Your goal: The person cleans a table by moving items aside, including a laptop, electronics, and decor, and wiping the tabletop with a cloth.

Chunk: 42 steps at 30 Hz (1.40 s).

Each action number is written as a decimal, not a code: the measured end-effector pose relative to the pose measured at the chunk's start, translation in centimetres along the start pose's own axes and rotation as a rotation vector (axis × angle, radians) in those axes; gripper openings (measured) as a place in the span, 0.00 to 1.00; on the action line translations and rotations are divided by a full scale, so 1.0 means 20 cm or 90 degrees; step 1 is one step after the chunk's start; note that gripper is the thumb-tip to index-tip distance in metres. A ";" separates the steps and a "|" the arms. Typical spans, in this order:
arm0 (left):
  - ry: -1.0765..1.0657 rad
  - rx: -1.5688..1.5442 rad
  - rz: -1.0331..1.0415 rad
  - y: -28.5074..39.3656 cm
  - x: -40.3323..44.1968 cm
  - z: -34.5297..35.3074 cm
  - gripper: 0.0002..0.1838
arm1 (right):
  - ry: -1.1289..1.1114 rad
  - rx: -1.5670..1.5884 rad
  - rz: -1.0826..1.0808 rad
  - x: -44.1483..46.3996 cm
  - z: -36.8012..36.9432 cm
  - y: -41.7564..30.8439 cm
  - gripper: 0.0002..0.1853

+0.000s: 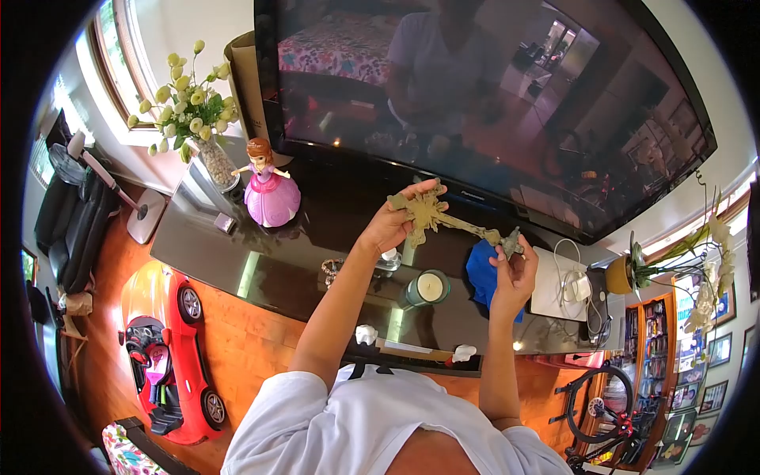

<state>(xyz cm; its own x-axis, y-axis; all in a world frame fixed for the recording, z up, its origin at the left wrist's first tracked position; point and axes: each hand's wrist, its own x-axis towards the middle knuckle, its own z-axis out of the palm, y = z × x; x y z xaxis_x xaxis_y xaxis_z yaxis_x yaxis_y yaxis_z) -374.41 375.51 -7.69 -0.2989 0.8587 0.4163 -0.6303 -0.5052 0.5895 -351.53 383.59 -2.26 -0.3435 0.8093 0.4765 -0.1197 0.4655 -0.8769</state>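
on the far left of the dark glossy cabinet top (293,277), a doll in a pink and purple gown (271,194) stands just beside a vase of pale flowers (215,164), both well apart from my hands. to their right, my left hand (386,228) holds the broad, ornate head of a gold cross-shaped ornament (427,212), fingers curled behind it and partly hidden. the ornament is up in the air before the television (491,95), its long axis running from my left hand to the right and a little nearer to me, the slim shaft bridging the gap between my hands. on the near side of that shaft, a candle in a glass jar (428,288) stands between my forearms, and a crumpled blue cloth (480,273) lies just left of my right hand (516,277). that hand, the nearer one to the narrow end, pinches a grey-green piece (511,241) between thumb and fingers where the shaft finishes; whether the two are joined or only touching, i cannot tell. farther right lies a flat white object (546,297).
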 end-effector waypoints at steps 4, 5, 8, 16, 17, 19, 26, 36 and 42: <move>-0.015 -0.027 0.025 -0.02 -0.01 0.00 0.33 | 0.005 -0.019 -0.050 -0.02 -0.01 0.03 0.22; -0.028 -0.037 0.034 -0.03 -0.01 -0.01 0.33 | 0.003 -0.015 -0.044 -0.03 -0.01 0.03 0.22; -0.016 -0.060 0.033 -0.03 -0.01 0.00 0.32 | -0.001 -0.007 -0.038 -0.06 -0.01 0.04 0.22; 0.014 -0.138 0.038 -0.06 0.01 -0.01 0.26 | 0.004 -0.060 -0.117 -0.09 0.01 0.07 0.24; 0.010 -0.143 0.042 -0.07 0.01 -0.01 0.25 | 0.003 -0.053 -0.123 -0.09 0.01 0.07 0.24; 0.011 -0.145 0.045 -0.06 0.01 -0.01 0.23 | 0.000 -0.040 -0.135 -0.09 0.01 0.08 0.24; 0.020 -0.153 0.052 -0.06 0.01 -0.01 0.21 | 0.007 -0.007 -0.163 -0.09 0.04 0.07 0.21; -0.002 -0.172 0.039 -0.05 0.02 -0.04 0.26 | 0.001 -0.046 -0.134 -0.09 0.04 0.10 0.25; -0.021 -0.224 0.032 -0.06 0.04 -0.06 0.26 | 0.006 -0.072 -0.122 -0.09 0.05 0.09 0.25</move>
<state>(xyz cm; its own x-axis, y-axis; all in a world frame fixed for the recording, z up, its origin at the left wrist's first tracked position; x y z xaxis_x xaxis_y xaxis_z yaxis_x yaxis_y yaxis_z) -374.76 376.79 -8.86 -0.3165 0.8275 0.4638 -0.8252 -0.4813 0.2956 -352.01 382.55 -4.82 -0.3160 0.7052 0.6348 -0.0764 0.6479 -0.7579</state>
